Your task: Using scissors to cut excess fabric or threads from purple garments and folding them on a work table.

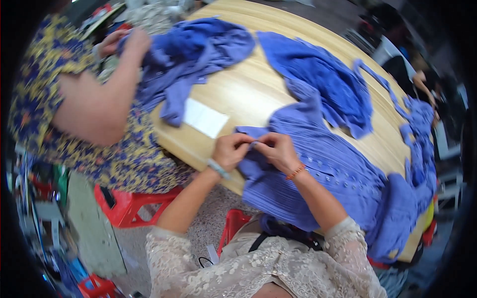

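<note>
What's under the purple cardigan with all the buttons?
The wooden table shows beside the purple cardigan, which lies at least partly on it. The cardigan hides the wood underneath, so I can't tell whether anything else is there.

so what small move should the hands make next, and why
Perhaps slide the right hand slightly along the purple garment toward its row of button-like dots, with the left hand anchoring the cloth: both hands pinch it close together, and the row runs rightward from near them.
</note>
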Available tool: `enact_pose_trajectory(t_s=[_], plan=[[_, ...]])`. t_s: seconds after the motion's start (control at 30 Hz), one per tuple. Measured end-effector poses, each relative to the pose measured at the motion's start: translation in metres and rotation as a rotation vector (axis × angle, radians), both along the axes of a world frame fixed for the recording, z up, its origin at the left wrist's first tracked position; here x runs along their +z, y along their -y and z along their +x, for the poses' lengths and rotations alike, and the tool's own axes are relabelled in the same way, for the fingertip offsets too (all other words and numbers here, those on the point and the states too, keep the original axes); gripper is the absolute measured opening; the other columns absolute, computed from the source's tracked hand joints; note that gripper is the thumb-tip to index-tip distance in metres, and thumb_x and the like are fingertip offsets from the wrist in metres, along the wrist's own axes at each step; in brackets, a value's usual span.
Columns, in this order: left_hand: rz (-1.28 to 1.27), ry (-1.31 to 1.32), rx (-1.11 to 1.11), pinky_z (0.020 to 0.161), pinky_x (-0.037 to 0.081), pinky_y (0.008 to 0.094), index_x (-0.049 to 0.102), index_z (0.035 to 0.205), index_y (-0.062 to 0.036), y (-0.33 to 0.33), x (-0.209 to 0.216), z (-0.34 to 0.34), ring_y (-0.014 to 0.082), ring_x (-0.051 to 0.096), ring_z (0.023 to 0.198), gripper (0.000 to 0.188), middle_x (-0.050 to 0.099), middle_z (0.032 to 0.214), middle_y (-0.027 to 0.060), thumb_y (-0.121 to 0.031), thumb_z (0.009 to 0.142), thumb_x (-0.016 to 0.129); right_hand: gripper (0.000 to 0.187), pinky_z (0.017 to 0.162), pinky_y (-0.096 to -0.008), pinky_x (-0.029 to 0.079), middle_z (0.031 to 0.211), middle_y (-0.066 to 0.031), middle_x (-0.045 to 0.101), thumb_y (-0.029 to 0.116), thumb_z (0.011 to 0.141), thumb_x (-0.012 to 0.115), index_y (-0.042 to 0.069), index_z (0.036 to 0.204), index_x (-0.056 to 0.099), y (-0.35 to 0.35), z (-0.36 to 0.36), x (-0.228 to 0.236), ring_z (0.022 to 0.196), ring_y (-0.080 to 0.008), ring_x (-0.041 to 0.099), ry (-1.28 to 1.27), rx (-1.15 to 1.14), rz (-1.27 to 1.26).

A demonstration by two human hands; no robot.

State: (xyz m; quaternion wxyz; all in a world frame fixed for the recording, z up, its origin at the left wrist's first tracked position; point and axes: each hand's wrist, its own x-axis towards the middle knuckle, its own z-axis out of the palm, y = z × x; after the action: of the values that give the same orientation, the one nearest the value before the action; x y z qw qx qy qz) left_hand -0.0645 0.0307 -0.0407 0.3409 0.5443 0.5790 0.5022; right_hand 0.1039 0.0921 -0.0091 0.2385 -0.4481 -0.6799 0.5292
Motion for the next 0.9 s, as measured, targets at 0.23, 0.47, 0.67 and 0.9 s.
enact_pose_trajectory(t_s=[0.23,0.47,0.67,0.9], plan=[[-0.020,0.181,-0.052,0.068,0.051,0.0213,0.069,0.099,0.0015,-0.004,-0.007,0.014,0.0073,0.063,0.075,0.016,0.070,0.086,0.0049,0.003,0.085,0.062,0.019,0.042,-0.0226,0.043,0.062,-0.0015,0.061,0.016,0.080,0.075,-0.001,0.076,0.067,-0.014,0.015,-0.003,0.048,-0.0075,0.054,-0.034,0.029,-0.235],[-0.068,0.226,-0.063,0.069,0.050,0.0197,0.067,0.101,0.0036,0.001,-0.005,0.010,0.0061,0.062,0.077,0.017,0.068,0.088,0.0037,0.004,0.086,0.061,0.019,0.040,-0.0207,0.039,0.061,-0.0012,0.061,0.017,0.078,0.078,0.002,0.076,0.068,-0.016,0.013,0.005,0.045,-0.0073,0.054,0.046,0.061,-0.328],[-0.129,0.283,-0.080,0.065,0.048,0.0175,0.067,0.102,0.0032,-0.003,0.000,0.005,0.0034,0.060,0.073,0.018,0.068,0.084,0.0021,0.006,0.084,0.062,0.021,0.043,-0.0227,0.044,0.059,-0.0032,0.061,0.018,0.076,0.079,0.000,0.073,0.068,-0.018,0.010,0.007,0.047,-0.0092,0.057,0.090,0.083,-0.285],[-0.138,0.306,-0.096,0.062,0.045,0.0161,0.065,0.099,0.0032,-0.009,0.000,0.001,0.0023,0.058,0.069,0.017,0.067,0.079,0.0005,0.007,0.083,0.064,0.021,0.041,-0.0230,0.040,0.057,-0.0008,0.059,0.018,0.077,0.079,0.001,0.072,0.067,-0.017,0.007,0.001,0.045,-0.0075,0.053,0.160,0.119,-0.195]])
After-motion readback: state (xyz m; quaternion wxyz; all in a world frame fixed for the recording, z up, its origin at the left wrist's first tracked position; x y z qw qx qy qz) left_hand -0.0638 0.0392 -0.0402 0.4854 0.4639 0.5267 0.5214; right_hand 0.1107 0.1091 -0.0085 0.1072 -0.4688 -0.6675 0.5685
